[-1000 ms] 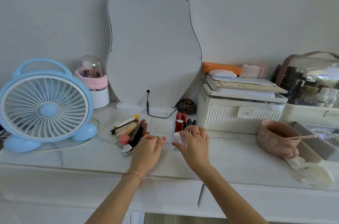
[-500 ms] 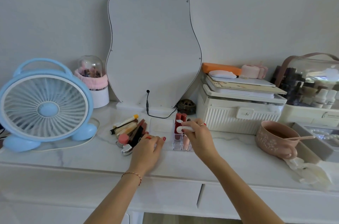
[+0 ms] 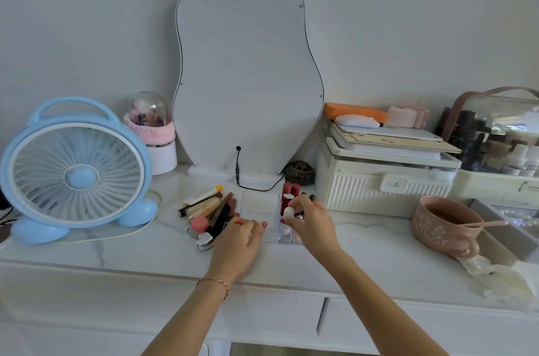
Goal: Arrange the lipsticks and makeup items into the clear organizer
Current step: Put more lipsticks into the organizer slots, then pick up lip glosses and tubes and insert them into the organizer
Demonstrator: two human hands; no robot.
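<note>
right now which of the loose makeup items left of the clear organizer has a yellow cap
The slim white tube with the yellow cap, lying at the back of the loose pile. The items nearer the left hand are brown, dark, pink or silver.

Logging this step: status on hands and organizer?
Left hand rests flat at clear organizer's front edge. Right hand pinches white-capped tube over right-side slots. Loose makeup pile waits left. Nothing blocking.
</note>
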